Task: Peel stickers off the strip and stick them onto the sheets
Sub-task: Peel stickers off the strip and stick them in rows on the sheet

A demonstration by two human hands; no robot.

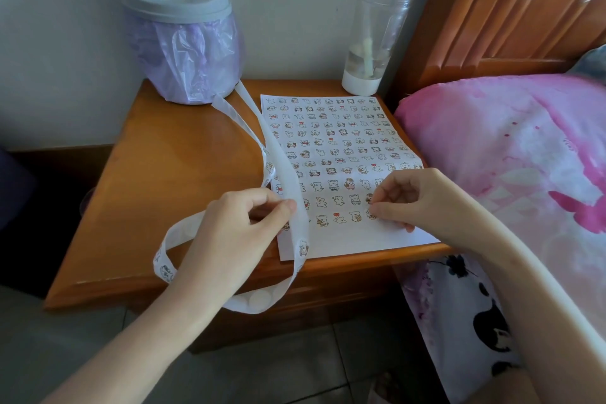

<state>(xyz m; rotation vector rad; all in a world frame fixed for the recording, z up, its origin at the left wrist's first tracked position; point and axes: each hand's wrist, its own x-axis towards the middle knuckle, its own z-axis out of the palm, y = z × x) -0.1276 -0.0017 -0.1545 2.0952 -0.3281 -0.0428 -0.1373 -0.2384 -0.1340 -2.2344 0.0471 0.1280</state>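
The strip (284, 174) is pinched by the left hand (242, 226). A sticker (371, 214) is pressed onto the sheet (344, 239) by the right hand's (416, 198) closed fingertips (377, 207).

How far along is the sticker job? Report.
Done: the sheet is covered in sticker rows almost to its bottom edge. In hand: the right hand presses a sticker into the bottom row; the left hand holds the strip. Left: that row's remainder.

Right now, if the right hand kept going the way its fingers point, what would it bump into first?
The right hand points left, low over the white paper sheet of cartoon stickers. It would probably first meet the long white sticker strip that the left hand pinches, though depth is unclear.
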